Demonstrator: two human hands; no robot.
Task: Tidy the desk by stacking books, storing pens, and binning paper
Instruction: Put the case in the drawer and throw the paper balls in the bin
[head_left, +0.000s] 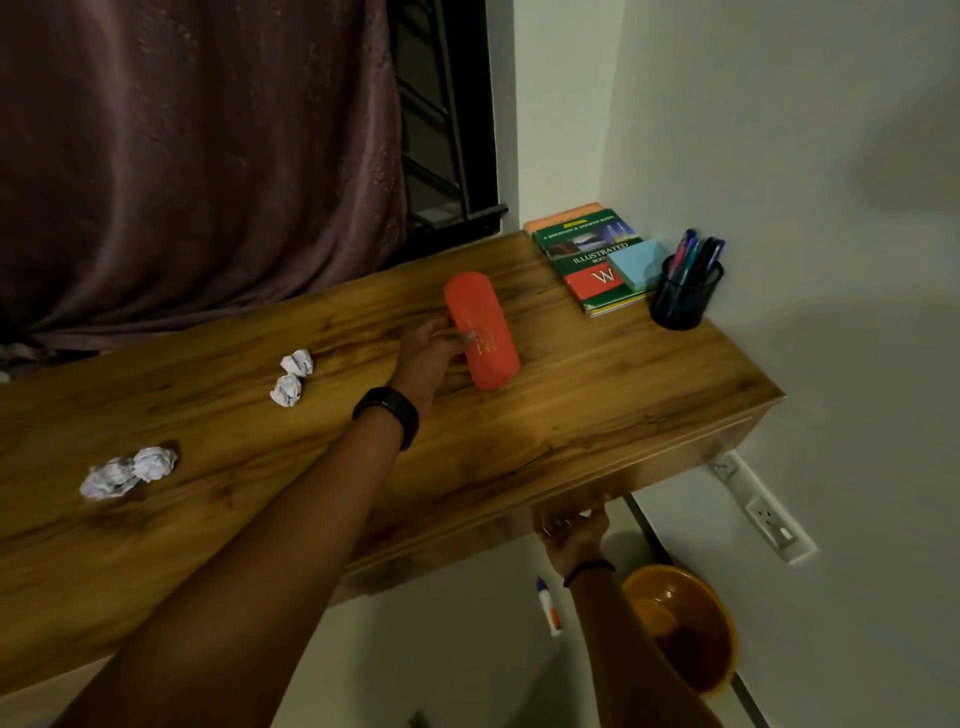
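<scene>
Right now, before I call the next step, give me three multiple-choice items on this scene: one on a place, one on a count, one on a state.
1. Where is the bin?
A) on the window sill
B) on the floor below the desk
C) on a chair

2. How many crumpled paper balls lie on the desk?
A) two
B) four
C) six

3. What is the left hand doing?
A) gripping the orange case
B) lying flat and empty
C) pointing at the wall

Answers:
1 B: it stands on the floor by the wall, under the desk's right end.
2 B: one pair sits mid-desk and another pair sits further left.
3 A: its fingers curl round the case's side.
</scene>
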